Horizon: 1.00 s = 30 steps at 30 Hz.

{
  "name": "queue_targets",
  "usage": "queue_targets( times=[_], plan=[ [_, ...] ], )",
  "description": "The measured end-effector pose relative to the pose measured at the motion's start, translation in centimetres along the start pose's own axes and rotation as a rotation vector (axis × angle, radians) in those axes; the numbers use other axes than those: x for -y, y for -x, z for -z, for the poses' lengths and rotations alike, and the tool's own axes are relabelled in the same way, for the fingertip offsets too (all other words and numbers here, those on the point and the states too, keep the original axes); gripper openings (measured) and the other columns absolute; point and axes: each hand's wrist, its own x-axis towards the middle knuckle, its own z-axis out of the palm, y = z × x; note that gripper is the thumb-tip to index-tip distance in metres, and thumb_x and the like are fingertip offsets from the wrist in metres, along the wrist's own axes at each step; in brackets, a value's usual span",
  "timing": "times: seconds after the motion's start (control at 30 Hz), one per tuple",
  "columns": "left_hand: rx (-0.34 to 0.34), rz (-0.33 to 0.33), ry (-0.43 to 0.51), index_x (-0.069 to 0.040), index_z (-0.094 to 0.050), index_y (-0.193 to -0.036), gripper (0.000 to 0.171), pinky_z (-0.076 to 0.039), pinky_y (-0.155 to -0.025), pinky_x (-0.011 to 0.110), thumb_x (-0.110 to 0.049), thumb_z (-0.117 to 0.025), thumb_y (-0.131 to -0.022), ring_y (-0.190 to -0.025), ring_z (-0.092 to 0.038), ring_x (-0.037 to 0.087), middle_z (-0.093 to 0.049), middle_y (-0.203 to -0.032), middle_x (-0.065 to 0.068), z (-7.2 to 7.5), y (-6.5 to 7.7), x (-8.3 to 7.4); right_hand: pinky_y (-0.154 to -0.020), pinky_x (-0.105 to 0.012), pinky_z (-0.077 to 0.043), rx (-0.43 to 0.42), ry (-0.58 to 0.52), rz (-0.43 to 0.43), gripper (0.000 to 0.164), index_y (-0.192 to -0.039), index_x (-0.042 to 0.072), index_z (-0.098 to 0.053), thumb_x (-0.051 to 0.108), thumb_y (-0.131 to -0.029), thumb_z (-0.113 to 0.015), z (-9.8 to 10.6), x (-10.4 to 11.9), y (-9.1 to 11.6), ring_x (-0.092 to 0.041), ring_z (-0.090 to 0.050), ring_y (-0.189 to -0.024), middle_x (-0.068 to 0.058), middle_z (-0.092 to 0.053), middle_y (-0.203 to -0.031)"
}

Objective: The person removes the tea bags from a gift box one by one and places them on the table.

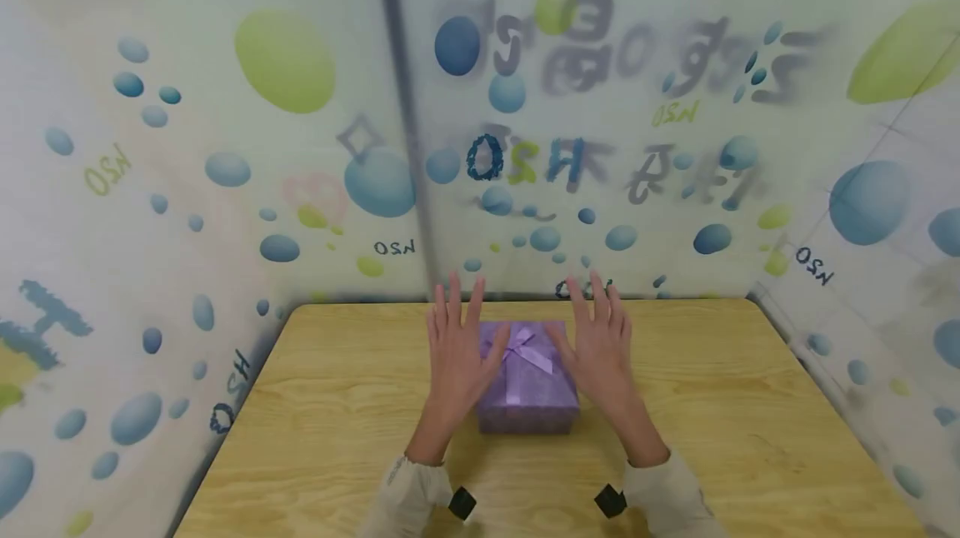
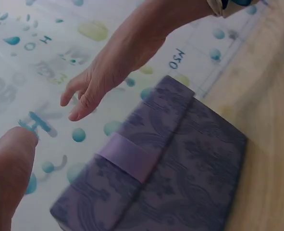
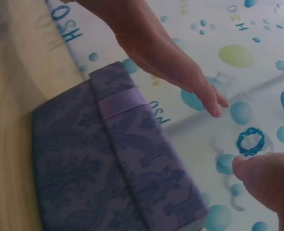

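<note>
A purple gift box (image 1: 528,417) with a lid and a ribbon bow (image 1: 522,345) on top stands on the wooden table. My left hand (image 1: 457,359), fingers spread and straight, is held beside the box's left side, its thumb overlapping the lid in the head view. On the other side my right hand (image 1: 600,359) mirrors it, fingers extended and thumb toward the bow. Both wrist views show the patterned box (image 2: 194,159) with its lid on and a ribbon band (image 3: 123,103) across the lid's side. Neither hand grips anything.
The light wooden table (image 1: 337,438) has walls close behind it and at both sides. Those walls carry a sheet (image 1: 187,255) printed with blue and green bubbles and lettering. A small dark cube (image 1: 462,503) sits at each wrist.
</note>
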Motion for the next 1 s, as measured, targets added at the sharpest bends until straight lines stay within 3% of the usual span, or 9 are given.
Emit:
queue_targets(
  times=[0.3,0.5,0.67,0.83,1.0],
  plan=[
    [0.116,0.059,0.085,-0.022,-0.017,-0.170,0.085,-0.002,-0.124,0.066,-0.053,-0.058,-0.102,-0.159,0.015,0.037,0.011,-0.175,0.013,0.1,2.9,1.2,-0.103,-0.070,-0.041,0.089,-0.025,-0.054,0.079,-0.165,0.014,-0.028,0.047,-0.103,-0.064,-0.7,-0.7,1.8,-0.053,-0.040,-0.139,-0.028,-0.032,-0.161],
    [0.184,0.083,0.124,-0.022,-0.015,-0.170,0.088,-0.001,-0.123,0.068,-0.057,-0.057,-0.101,-0.159,0.017,0.038,0.016,-0.174,0.012,0.0,4.9,1.4,-0.104,-0.068,-0.044,0.159,-0.056,-0.039,0.077,-0.164,0.007,-0.031,0.046,-0.105,-0.061,-0.9,-0.9,3.0,-0.053,-0.053,-0.129,-0.031,-0.047,-0.151],
    [0.255,0.088,0.144,-0.023,-0.012,-0.170,0.093,0.000,-0.124,0.065,-0.063,-0.057,-0.099,-0.159,0.019,0.034,0.019,-0.174,0.010,0.1,5.8,1.3,-0.100,-0.067,-0.047,0.241,-0.053,-0.038,0.079,-0.162,0.004,-0.034,0.055,-0.106,-0.055,-1.3,-1.0,3.9,-0.052,-0.058,-0.125,-0.030,-0.055,-0.146],
    [0.363,0.105,0.178,-0.020,-0.013,-0.170,0.097,-0.005,-0.126,0.062,-0.068,-0.056,-0.097,-0.161,0.004,0.034,-0.001,-0.174,0.017,0.1,6.6,1.4,-0.103,-0.069,-0.045,0.341,-0.086,-0.059,0.081,-0.162,0.010,-0.039,0.064,-0.103,-0.052,-1.2,-0.7,4.9,-0.050,-0.056,-0.131,-0.026,-0.056,-0.149],
    [0.392,0.109,0.205,-0.022,-0.016,-0.170,0.104,-0.022,-0.123,0.063,-0.075,-0.060,-0.092,-0.157,-0.023,0.041,-0.022,-0.172,0.017,0.0,7.2,1.6,-0.104,-0.071,-0.043,0.435,-0.120,-0.090,0.088,-0.164,0.014,-0.036,0.072,-0.099,-0.051,-0.7,-0.2,5.3,-0.050,-0.051,-0.136,-0.024,-0.049,-0.155]
  ],
)
